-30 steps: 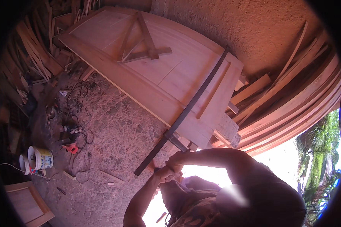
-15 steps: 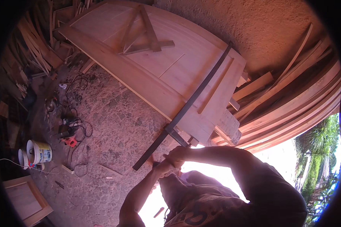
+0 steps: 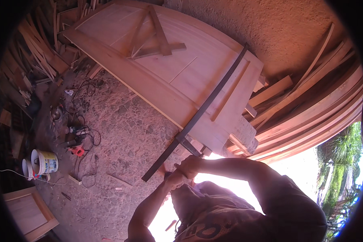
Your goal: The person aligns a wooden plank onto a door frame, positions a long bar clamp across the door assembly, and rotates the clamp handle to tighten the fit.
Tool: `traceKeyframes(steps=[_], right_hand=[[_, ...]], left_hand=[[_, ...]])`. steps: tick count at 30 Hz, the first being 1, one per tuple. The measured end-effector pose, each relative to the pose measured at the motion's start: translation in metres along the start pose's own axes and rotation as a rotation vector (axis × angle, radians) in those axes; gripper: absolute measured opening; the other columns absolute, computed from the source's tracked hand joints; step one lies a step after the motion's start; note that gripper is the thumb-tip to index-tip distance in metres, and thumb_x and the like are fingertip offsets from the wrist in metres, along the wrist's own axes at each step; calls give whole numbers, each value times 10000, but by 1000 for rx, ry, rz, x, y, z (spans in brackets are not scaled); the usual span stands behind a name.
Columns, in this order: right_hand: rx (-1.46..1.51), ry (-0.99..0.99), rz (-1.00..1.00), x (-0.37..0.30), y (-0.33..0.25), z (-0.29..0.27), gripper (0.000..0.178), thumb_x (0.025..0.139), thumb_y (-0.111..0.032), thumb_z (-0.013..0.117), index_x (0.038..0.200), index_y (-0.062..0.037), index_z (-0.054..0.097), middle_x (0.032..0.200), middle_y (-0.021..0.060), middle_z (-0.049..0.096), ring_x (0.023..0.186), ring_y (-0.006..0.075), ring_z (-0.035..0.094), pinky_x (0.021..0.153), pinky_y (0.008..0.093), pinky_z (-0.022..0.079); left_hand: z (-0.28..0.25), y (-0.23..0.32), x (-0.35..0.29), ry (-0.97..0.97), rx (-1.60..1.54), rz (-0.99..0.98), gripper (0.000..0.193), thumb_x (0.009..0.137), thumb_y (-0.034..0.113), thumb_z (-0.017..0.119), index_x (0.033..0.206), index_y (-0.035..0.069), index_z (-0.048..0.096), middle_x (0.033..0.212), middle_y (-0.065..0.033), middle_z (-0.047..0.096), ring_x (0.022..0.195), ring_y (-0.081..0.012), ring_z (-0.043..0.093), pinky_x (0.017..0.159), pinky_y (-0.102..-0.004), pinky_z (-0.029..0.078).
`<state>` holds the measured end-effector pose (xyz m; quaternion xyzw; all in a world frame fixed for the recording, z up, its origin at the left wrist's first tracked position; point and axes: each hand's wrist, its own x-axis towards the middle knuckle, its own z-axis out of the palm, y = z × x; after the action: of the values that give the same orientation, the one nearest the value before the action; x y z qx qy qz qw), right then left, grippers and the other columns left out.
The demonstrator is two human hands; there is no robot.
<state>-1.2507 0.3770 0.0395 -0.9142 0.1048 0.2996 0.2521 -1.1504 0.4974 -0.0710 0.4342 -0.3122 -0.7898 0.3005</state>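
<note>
A large pale wooden door panel (image 3: pixel 157 84) lies raised above the floor. Across its near end runs a long dark bar clamp (image 3: pixel 209 101), whose free end juts out past the panel's edge. Close to my body, just below the clamp's jaw (image 3: pixel 190 148), both hands are closed and pressed together. My right hand (image 3: pixel 190 166) wraps round the clamp's handle end, and my left hand (image 3: pixel 175 180) grips right beside it, lower and to the left. My fingers mostly hide the handle. A triangular frame of wood strips (image 3: pixel 161 34) rests on the panel.
Long boards (image 3: pixel 314 109) are stacked along the right wall. Offcuts (image 3: pixel 36 52) lean at the far left. Power tools with cords (image 3: pixel 76 141) and white buckets (image 3: pixel 44 161) stand on the rough floor. A small framed panel (image 3: pixel 30 213) is at lower left.
My hands stay closed together at the clamp's end, with only a slight shift of the right hand. The clamp and door panel hold their places; the view moves a little.
</note>
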Motion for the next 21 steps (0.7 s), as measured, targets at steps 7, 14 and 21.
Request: traceKeyframes(steps=[7, 14, 21], right_hand=[[-76, 186, 9, -20, -8, 6, 550, 875, -300, 575, 1367, -62, 514, 789, 131, 710, 722, 328, 709, 582, 436, 544], [50, -260, 85, 1, -1, -12, 726, 773, -290, 660, 1422, -55, 434, 1077, 215, 694, 1032, 379, 667, 813, 444, 549], [-126, 197, 41, -17, 5, 45, 521, 805, -226, 637, 1302, -89, 569, 864, 143, 728, 825, 334, 720, 674, 454, 570]], left_hand=[[8, -23, 8, 399, 900, 220, 368, 770, 161, 710, 1057, -47, 609, 899, -205, 689, 884, -309, 675, 768, -393, 515], [-7, -11, 13, -31, 56, -259, 373, 727, 80, 772, 1058, -31, 641, 778, -65, 633, 749, -201, 598, 625, -334, 474], [40, 12, -2, 556, 941, 177, 431, 746, 135, 691, 1106, -62, 559, 977, -259, 662, 957, -381, 654, 791, -446, 515]])
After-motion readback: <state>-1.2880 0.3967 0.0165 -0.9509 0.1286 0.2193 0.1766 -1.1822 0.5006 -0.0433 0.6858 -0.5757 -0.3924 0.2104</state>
